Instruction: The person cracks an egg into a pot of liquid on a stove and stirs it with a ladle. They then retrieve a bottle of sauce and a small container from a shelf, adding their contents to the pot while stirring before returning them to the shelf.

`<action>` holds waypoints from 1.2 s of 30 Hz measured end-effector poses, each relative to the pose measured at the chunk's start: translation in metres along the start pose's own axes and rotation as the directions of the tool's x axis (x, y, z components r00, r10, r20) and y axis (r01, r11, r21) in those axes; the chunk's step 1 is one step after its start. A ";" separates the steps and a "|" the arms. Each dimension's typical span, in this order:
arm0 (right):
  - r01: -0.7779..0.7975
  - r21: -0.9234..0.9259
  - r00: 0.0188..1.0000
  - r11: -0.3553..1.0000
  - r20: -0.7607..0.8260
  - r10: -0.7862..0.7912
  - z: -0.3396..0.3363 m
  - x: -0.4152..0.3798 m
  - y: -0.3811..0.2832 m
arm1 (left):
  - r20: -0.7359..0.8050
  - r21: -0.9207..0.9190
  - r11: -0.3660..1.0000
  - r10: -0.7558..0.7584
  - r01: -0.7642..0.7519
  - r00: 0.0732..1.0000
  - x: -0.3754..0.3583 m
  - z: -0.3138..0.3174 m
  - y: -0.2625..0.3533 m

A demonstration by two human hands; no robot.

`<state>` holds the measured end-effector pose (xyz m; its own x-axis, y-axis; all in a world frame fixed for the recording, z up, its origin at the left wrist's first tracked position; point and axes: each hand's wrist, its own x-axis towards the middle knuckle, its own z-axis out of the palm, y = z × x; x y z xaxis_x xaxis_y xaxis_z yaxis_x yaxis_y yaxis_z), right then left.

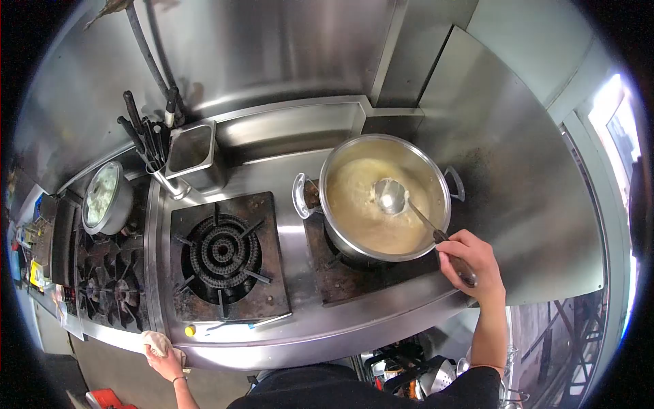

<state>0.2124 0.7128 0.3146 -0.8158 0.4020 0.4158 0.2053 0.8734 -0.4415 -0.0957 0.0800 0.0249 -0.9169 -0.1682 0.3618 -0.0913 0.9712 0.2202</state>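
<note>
right hand [482,264], lower right, gripped the ladle [391,197] by its handle [465,273], i judged its best hold: stiff, heavier filled; left hand [163,363], lower left, pinched soft-looking cloth [157,342].

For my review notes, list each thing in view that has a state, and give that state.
Large pot: uncovered, partly filled with cloudy liquid.
Ladle: held, bowl end inside the pot.
Right hand: closed around the ladle.
Left hand: closed on the cloth.
Cloth: bunched.
Middle burner: uncovered, no flame visible.
Smaller metal vessel: uncovered, holding something white.
Rectangular container: lidless.
Utensil holder: holding several utensils.
</note>
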 end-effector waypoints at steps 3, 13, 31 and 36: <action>0.015 -0.243 0.995 0.970 0.095 0.008 0.009 0.004 0.009 | -0.017 -0.007 1.000 0.010 -0.011 1.000 0.000 0.001 -0.002; 0.153 -0.369 0.954 0.917 0.297 -0.039 0.034 0.009 0.032 | 0.082 0.033 0.999 0.005 -0.007 0.997 0.014 -0.013 0.014; -0.405 0.707 0.787 0.580 -0.053 0.614 0.013 -0.021 0.072 | -0.047 -0.003 0.998 0.062 -0.062 0.997 0.008 -0.009 -0.007; -0.336 0.635 0.853 0.696 -0.108 0.510 -0.008 -0.013 0.046 | -0.043 -0.078 0.996 0.027 -0.030 0.999 0.005 -0.003 -0.021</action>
<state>0.2370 0.7496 0.2953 -0.5331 0.8182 0.2153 0.0736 0.2984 -0.9516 -0.0973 0.0586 0.0248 -0.9016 -0.1491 0.4060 -0.0328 0.9596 0.2795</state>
